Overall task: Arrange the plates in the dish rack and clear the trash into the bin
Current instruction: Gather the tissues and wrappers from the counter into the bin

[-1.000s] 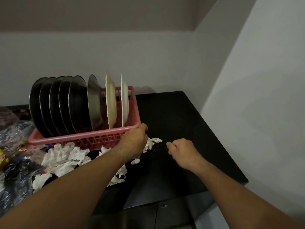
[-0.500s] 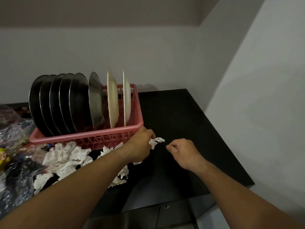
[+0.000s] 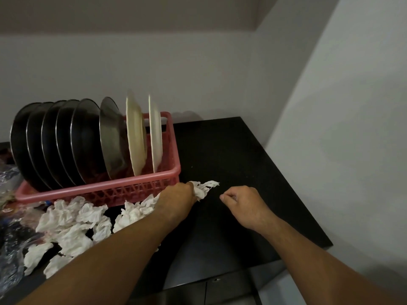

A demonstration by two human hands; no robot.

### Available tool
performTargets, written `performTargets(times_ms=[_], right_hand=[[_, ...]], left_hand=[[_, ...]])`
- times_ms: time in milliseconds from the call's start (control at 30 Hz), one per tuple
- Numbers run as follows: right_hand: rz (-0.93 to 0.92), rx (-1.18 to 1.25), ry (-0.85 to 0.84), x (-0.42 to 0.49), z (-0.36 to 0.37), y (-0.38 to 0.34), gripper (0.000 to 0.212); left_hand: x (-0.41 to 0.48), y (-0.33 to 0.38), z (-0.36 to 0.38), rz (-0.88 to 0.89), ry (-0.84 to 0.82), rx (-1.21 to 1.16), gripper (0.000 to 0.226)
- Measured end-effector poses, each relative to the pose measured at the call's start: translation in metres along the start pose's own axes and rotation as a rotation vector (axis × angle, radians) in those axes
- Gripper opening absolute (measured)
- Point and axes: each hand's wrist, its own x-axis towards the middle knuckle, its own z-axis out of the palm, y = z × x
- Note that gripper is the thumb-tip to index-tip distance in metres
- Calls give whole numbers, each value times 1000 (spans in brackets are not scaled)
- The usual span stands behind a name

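A pink dish rack (image 3: 123,182) stands on the black counter (image 3: 231,155) at the left. Several dark metal plates (image 3: 63,139) and two white plates (image 3: 137,137) stand upright in it. In front of the rack lies a heap of crumpled white tissues (image 3: 72,223). My left hand (image 3: 176,199) is closed around one crumpled tissue (image 3: 203,187) just off the rack's front right corner. My right hand (image 3: 244,205) hovers to its right as a loose fist with nothing visible in it. No bin is in view.
Crinkled plastic wrappers (image 3: 11,234) pile up at the far left of the counter. Walls close in behind and on the right. The counter's front edge runs above cabinet doors (image 3: 215,285).
My left hand let go of the rack's corner, dropped to the counter and closed on a tissue. My right hand barely moved.
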Motion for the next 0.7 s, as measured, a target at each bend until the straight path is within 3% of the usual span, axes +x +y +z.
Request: performTargets(times_ms=[100,200,367,500,600,700], right_hand=[[1,2,2,2,-1,1,14],[-2,5,0,4,-1,2,13],[-3,4,-5,5,-3,6,11],[11,11,-13,8,-9,11,9],[17,15,-14,13,-10,11,10],[20,-9,-22,19,-9,7,12]], left_hand=[[4,-3,0,-3,48,-62,44],[12,-1,0,11,-11,-64,56],[19,4,8,19,-138,-11,43],[15,2,0,119,-137,-203,16],[12,3,-23,175,-65,-304,27],[8,5,-44,188,-3,-402,24]])
